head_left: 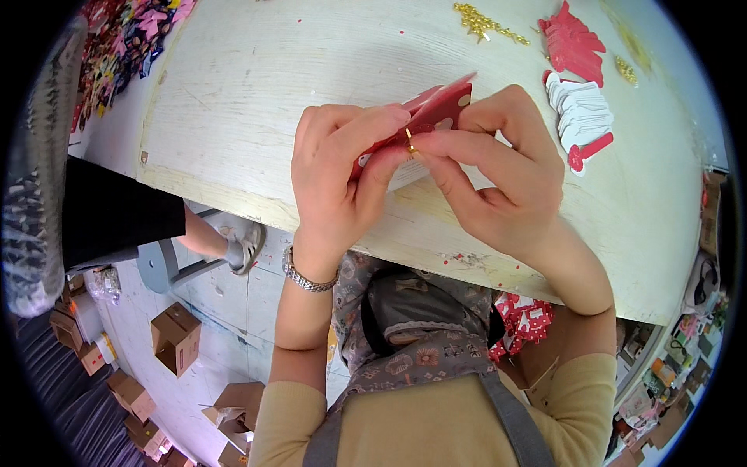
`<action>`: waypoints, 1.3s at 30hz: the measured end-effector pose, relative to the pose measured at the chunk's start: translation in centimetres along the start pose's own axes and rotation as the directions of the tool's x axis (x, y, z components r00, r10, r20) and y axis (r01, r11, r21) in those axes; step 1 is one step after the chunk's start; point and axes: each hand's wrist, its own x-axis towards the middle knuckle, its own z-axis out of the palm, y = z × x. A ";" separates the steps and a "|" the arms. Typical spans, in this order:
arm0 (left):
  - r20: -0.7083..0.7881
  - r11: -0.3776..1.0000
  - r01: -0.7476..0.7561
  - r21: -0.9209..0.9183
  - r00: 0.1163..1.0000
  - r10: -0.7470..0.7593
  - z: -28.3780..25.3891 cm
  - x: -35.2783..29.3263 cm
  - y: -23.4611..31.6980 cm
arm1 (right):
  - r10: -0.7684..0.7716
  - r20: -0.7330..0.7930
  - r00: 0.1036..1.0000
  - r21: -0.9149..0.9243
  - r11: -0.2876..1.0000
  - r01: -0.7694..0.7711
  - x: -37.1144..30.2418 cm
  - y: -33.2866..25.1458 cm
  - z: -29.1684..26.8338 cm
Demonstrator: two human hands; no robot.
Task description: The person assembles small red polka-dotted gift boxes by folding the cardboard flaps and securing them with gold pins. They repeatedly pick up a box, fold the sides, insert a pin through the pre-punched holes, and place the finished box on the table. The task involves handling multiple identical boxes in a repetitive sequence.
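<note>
Over the near part of the table, my left hand (334, 171) is closed on a folded red card with pale dots (447, 111), thumb below and fingers above. One inner face of it looks white. From the other side my right hand (506, 175) pinches a small gold-coloured metal piece (410, 142) between thumb and forefinger, against the card's edge by my left thumb. My fingers partly cover the piece, so I cannot make out its exact kind. To the right lie a stack of white tags (582, 113) and a pile of red cut pieces (572, 43).
Small gold pieces (486, 25) lie at the far side of the pale table (226, 117), with a smaller gold heap (626, 70) at right. Colourful bows (128, 50) cover the far left. Another person's leg (206, 233), a stool (159, 265) and cardboard boxes (175, 338) are at left.
</note>
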 end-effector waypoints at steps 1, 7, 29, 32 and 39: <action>0.024 1.000 -0.015 0.015 1.000 0.015 -0.2 0.0 0.0 | -0.013 -0.024 1.000 -0.017 1.000 0.013 0.0 0.0 0.1; -0.036 0.998 0.009 -0.068 0.999 -0.011 0.4 -0.6 -0.3 | -0.134 0.002 0.991 -0.077 0.988 0.133 0.1 0.3 0.0; 0.027 0.985 0.144 -0.094 0.989 -0.142 -0.2 -0.8 0.3 | -0.089 0.027 0.996 -0.133 0.987 0.091 0.5 -0.4 0.0; -0.049 0.969 0.163 -0.188 0.983 -0.175 0.2 -0.7 0.1 | -0.148 0.034 0.988 -0.194 0.969 0.152 0.8 -0.2 -0.2; -0.063 0.965 0.221 -0.142 0.971 -0.231 0.0 -0.2 0.9 | -0.081 0.133 0.988 -0.180 0.978 0.104 1.7 -0.4 -1.2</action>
